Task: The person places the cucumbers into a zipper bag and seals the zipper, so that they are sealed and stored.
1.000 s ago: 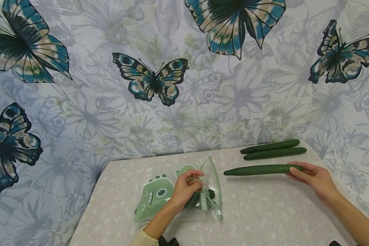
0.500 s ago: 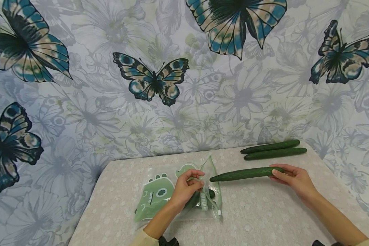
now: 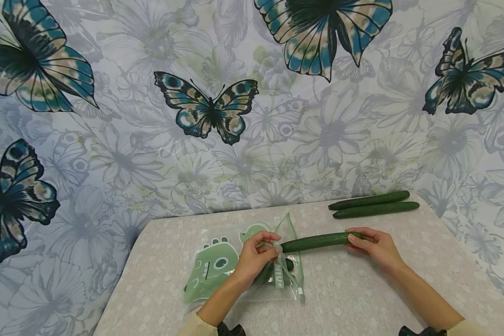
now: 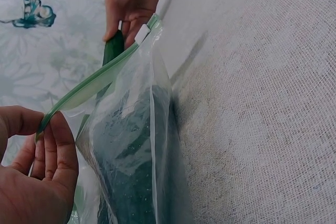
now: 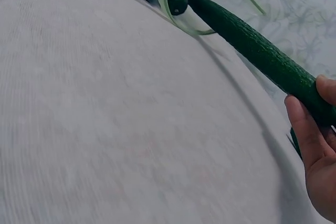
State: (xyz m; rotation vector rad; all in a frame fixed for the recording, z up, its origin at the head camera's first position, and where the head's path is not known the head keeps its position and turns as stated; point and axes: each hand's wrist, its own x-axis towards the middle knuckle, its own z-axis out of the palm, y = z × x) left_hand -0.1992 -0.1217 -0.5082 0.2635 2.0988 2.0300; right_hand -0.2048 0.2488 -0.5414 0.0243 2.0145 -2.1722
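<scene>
My left hand (image 3: 255, 257) pinches the green-edged mouth of a clear zip bag (image 3: 213, 273) with a green cartoon print, holding the opening apart. In the left wrist view, the bag's green zip strip (image 4: 100, 74) runs from those fingers to a white slider (image 4: 142, 34). Inside the bag lies at least one cucumber (image 3: 290, 265), its end at the mouth. My right hand (image 3: 375, 246) grips another cucumber (image 3: 317, 241) by its right end. That cucumber's far tip is at the bag's mouth, close to my left fingertips. In the right wrist view the held cucumber (image 5: 252, 45) slants toward the bag.
Two more cucumbers (image 3: 375, 210) lie side by side at the back right of the cloth-covered table (image 3: 344, 298). A butterfly-patterned wall covering (image 3: 252, 168) rises directly behind the table's back edge.
My right hand has carried its cucumber leftward, from the table's right side until the tip came to the bag's mouth. The left hand and the bag have stayed nearly still.
</scene>
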